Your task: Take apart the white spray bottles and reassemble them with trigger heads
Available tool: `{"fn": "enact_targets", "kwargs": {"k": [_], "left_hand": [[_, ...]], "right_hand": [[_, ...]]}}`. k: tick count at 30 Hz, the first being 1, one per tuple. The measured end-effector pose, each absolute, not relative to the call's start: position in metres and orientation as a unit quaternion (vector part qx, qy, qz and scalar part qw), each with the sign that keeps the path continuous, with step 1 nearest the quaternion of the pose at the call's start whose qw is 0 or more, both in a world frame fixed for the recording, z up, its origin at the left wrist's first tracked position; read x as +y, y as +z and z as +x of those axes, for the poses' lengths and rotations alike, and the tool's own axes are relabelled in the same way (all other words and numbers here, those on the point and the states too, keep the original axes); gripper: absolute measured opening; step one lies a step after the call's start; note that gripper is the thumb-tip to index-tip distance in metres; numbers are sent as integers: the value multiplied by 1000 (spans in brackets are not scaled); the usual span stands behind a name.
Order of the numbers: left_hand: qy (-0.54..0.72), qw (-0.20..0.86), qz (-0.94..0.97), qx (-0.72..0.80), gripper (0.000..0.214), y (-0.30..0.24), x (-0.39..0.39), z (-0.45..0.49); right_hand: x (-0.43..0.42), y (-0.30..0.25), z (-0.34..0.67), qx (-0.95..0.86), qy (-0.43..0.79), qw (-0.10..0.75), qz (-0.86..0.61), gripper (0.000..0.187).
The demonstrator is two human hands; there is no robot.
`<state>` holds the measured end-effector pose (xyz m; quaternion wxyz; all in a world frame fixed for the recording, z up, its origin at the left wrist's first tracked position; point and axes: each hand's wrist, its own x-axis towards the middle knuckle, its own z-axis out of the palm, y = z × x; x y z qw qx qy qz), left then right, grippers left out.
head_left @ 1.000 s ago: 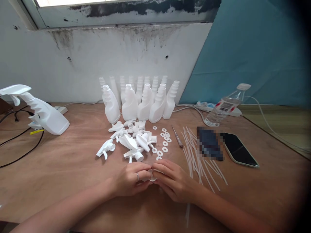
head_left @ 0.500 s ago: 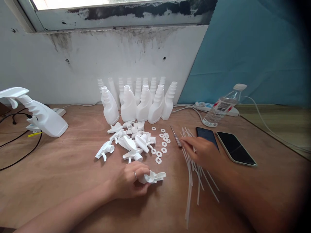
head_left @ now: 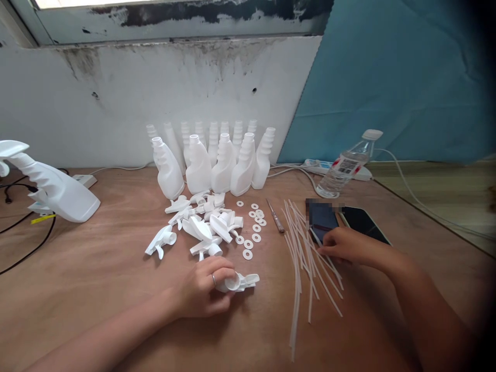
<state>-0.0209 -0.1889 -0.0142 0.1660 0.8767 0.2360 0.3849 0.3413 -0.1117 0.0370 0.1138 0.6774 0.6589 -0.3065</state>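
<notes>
My left hand (head_left: 203,292) rests on the wooden table (head_left: 96,289), its fingers wrapped round a white spray trigger head (head_left: 238,282) whose nozzle points right. My right hand (head_left: 344,245) lies further right, fingers curled down onto the spread of thin white tubes (head_left: 306,253), beside a dark phone (head_left: 322,219). I cannot make out whether it grips a tube. A heap of loose white trigger heads (head_left: 201,227) and several small white washers (head_left: 251,232) lie just beyond my left hand.
Several white bottles without caps (head_left: 211,157) stand in rows at the wall. An assembled spray bottle (head_left: 50,186) lies at far left near black cables. A small screwdriver (head_left: 275,217), a second phone (head_left: 364,222), a water bottle (head_left: 344,168) and a power strip (head_left: 329,168) sit right.
My right hand left the trigger head, went right to the tubes, then drew back toward the phone's near edge. My left hand stayed put on the trigger head.
</notes>
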Motion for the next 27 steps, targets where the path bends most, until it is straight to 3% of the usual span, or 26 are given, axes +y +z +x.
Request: {"fn": "enact_targets", "kwargs": {"k": [6,13,18,22,27], "left_hand": [[367,187,880,236,32,-14,-188,-23],[363,189,882,232,32,-13,-189,-21],[352,223,871,260,43,-10,-191,-22],[336,249,868,267,39,-11,-190,-22],[339,252,870,253,42,-13,-189,-22]], "right_hand": [[-113,40,332,725,-285,47,625,37],[-123,61,313,687,-330,-216,610,49],[-144,52,266,618,-504,-416,437,28],[-166,28,230,636,-578,-436,266,12],[-179,18,214,658,-569,-444,215,13]]}}
